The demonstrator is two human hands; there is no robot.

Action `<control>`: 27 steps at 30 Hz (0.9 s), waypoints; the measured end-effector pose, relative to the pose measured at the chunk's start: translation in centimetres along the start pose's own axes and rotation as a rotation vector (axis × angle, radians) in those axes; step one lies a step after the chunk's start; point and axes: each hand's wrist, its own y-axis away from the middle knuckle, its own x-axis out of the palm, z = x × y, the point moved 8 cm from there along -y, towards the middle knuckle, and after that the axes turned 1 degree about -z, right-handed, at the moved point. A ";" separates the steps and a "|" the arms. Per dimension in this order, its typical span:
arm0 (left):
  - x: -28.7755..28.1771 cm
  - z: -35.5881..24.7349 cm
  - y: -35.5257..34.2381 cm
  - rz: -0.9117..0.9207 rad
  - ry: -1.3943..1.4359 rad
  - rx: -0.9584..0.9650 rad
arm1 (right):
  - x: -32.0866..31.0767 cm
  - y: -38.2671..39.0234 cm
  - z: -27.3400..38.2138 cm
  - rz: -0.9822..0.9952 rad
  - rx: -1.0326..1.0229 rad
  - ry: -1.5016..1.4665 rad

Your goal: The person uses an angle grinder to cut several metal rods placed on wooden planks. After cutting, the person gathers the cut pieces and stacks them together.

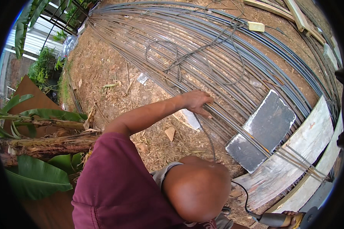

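Resting the left hand across a few steel rods on the ground, with its back facing up. Holding the thumb well apart from the forefinger, with the rods passing between. Leaving the fingers half spread, while being unable to tell a firm clasp from a light touch.

Seeing the rods slanting away from the hand onto a dark slab with whitish rims: crossing its upper left edge, lying over its middle and reaching its lower right edge, between the right and bottom corners. Finding more rod lengths lying past that edge, over a pale board, without being able to tell them from the same rods.

Gripping an angle grinder with the right hand, curling its fingers closed around the yellowish housing, well apart from the slab's bottom corner. Trailing a black cord from the tool toward a bent bare knee.

Having many long rods fanning over the ground beyond the left hand, with a tangled cable on top and a pale block beside the tangle. Seeing plant stems and broad green leaves lying along the ground's left edge.
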 end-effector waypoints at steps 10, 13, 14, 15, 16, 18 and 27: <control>1.5 5.3 0.2 0.316 -0.027 -0.265 | -3.6 0.1 0.6 -0.116 -0.006 0.003; 1.1 4.7 0.0 0.285 -0.083 -0.227 | -4.4 -1.2 -0.7 -0.053 0.123 -0.042; 0.9 4.4 0.0 0.280 -0.096 -0.221 | -4.8 -1.7 -1.4 -0.047 0.201 -0.095; 0.7 4.2 -0.2 0.281 -0.091 -0.246 | -6.2 -1.1 -1.5 -0.101 0.258 -0.142; 0.1 3.3 -0.3 0.204 -0.068 -0.221 | -8.7 1.4 -1.0 -0.236 0.295 -0.182; -0.9 1.9 -1.6 0.249 -0.082 -0.231 | -11.0 2.4 -0.4 -0.301 0.202 -0.190; -0.7 -20.6 -14.7 0.173 -0.065 -0.125 | -15.1 5.2 1.3 -0.522 0.126 -0.317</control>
